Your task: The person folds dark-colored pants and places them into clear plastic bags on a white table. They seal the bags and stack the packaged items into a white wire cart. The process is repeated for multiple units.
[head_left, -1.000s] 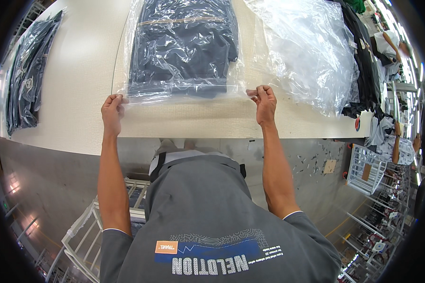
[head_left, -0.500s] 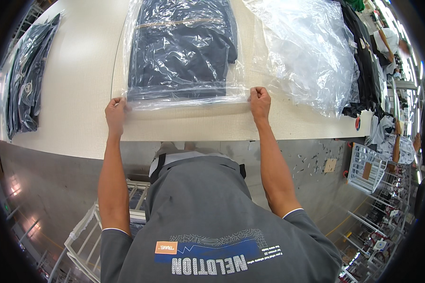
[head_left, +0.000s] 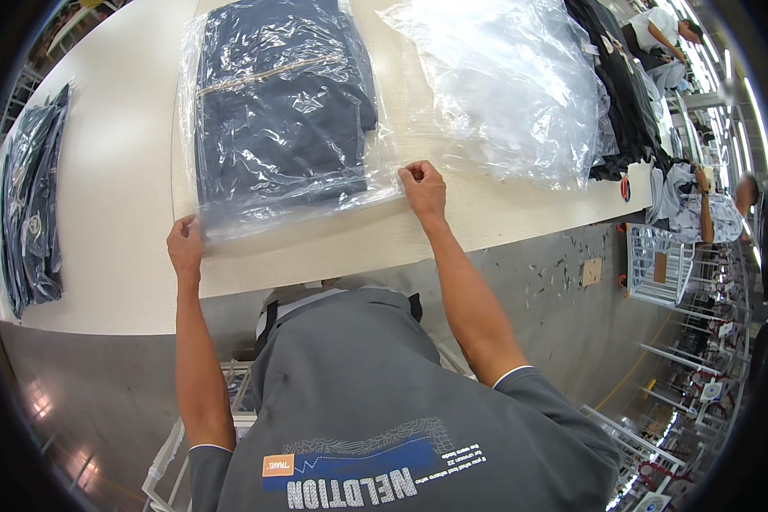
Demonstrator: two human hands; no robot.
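A folded dark navy garment (head_left: pixel 282 119) lies inside a clear plastic bag (head_left: pixel 256 224) on the pale table in front of me. My left hand (head_left: pixel 184 242) pinches the bag's near left corner between thumb and fingers. At the near right corner my right hand (head_left: pixel 422 189) is closed in a pinch on the bag's edge. The near edge of the bag stretches between both hands, past the garment's end. A tan band or cord crosses the garment under the plastic.
Several bagged dark garments (head_left: pixel 34 205) are stacked at the table's left end. A heap of clear plastic bags (head_left: pixel 512 94) lies to the right, beside dark garments (head_left: pixel 614 85). Small red-and-blue scissors or snips (head_left: pixel 625 189) rest near the table's right edge. A white wire cart (head_left: pixel 660 263) stands beyond; people work farther off.
My view has turned, so the table now slants and things sit farther left. Both hands keep their pinch on the bag's near corners, and the bag lies much as before.
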